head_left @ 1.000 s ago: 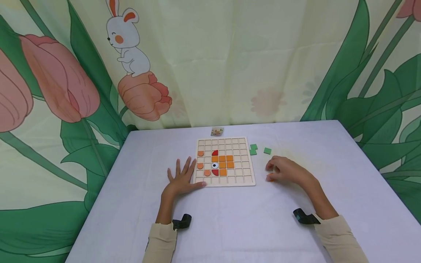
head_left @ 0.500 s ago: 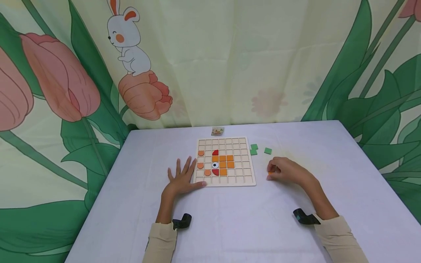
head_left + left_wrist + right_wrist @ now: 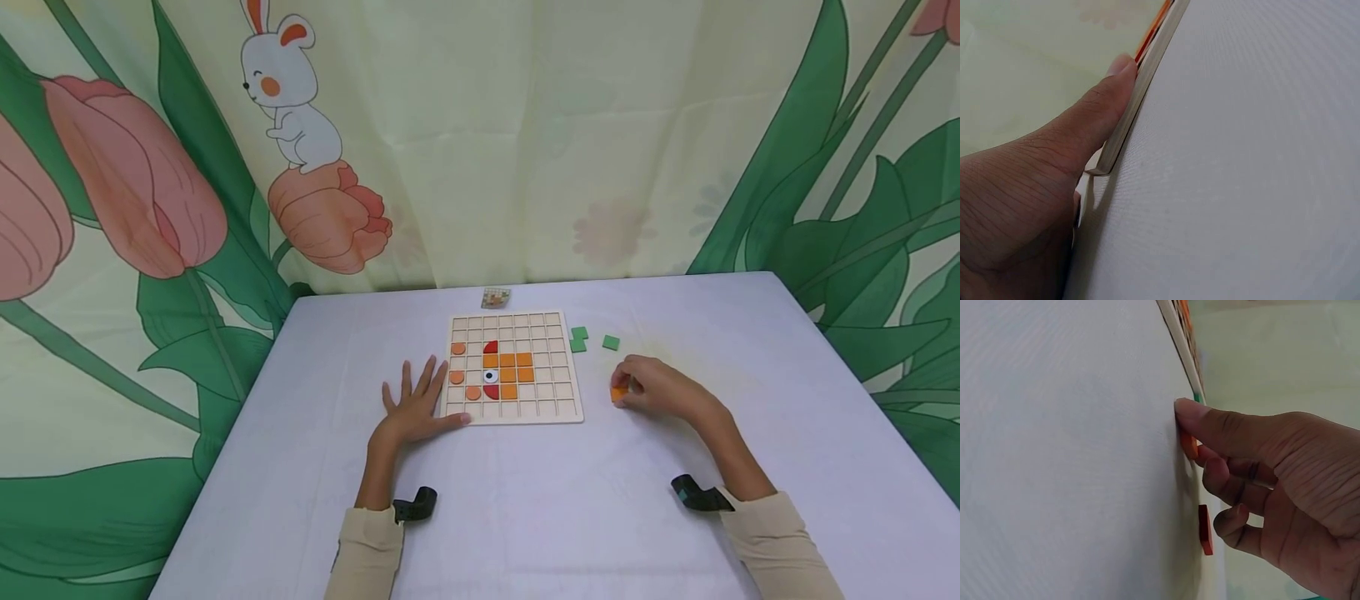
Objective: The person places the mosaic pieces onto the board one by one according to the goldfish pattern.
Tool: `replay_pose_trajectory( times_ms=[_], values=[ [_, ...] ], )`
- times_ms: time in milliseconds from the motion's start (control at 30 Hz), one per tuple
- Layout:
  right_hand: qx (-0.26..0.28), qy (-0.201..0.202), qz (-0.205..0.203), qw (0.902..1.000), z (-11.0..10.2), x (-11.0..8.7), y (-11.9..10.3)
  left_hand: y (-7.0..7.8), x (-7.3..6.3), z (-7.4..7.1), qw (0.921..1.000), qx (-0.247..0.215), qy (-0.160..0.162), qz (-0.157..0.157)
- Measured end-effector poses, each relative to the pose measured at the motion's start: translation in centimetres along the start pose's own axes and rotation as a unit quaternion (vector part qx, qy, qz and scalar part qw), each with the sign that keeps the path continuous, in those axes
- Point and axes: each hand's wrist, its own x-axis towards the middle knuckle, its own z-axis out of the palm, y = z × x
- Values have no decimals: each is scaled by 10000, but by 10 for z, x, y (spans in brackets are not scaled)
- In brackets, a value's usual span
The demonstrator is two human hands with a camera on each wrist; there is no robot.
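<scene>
The wooden grid board lies on the table, with orange square tiles, red quarter-round pieces, a white eye piece and orange discs set in its cells. My left hand spreads its fingers at the board's near left corner, the thumb resting on the edge. To the right of the board, my right hand pinches an orange square tile between thumb and fingers, low over the cloth. A red-orange piece shows beneath that hand in the right wrist view.
Three green square tiles lie off the board's far right side. Behind the board sits a small patterned item, its details too small to tell. A white cloth covers the table, and a printed curtain hangs behind.
The orange tile, mostly covered by my right fingers before, now shows more fully in their pinch. That hand has shifted slightly to the right. My left hand stays in place on the board.
</scene>
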Motion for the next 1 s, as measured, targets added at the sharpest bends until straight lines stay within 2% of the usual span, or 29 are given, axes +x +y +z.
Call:
replay_pose_trajectory(
  times_ms=[267, 467, 633, 1000],
  values=[
    [-141, 249, -178, 9994, 10, 8, -5, -2, -1, 2, 10000, 17, 43, 1],
    [-274, 334, -340, 9985, 14, 13, -10, 2, -5, -1, 9997, -147, 159, 94],
    [-312, 336, -515, 9976, 15, 18, -17, 2, -5, 0, 9997, -110, 168, 108],
    [-298, 209, -558, 9978, 23, 32, -33, 3, -4, -2, 9997, -43, 196, 100]
  ],
)
